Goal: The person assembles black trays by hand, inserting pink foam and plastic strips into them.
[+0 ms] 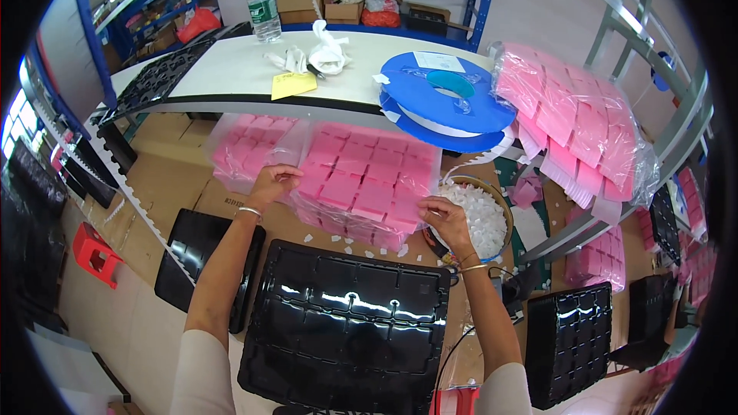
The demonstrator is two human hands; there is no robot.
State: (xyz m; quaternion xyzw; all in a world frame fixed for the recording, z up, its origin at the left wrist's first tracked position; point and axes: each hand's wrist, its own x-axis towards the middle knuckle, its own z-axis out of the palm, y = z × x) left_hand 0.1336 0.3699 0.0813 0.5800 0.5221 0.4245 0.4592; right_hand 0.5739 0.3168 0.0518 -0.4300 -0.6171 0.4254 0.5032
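A clear plastic bag packed with rows of pink blocks (pixel 361 177) lies on the cardboard-covered worktop, under the raised shelf. At its left edge my left hand (pixel 275 186) is closed, thumb and fingertips pinching the plastic. My right hand (pixel 449 224) is closed at the bag's near right corner, its fingertips pressed together on the film. A second bag of pink blocks (pixel 250 146) touches it on the left. Right beside my right hand stands a round tub of small white pieces (pixel 480 219). Nearest me is a stack of black moulded plastic trays (pixel 346 323).
Above the worktop, a white shelf (pixel 223 69) carries a blue reel (pixel 415 100), a water bottle (pixel 262 8) and crumpled white cloth (pixel 329 50). Another bag of pink pieces (pixel 569 107) overhangs at right. Black trays (pixel 573 342) flank both sides; a red stool (pixel 94 253) stands left.
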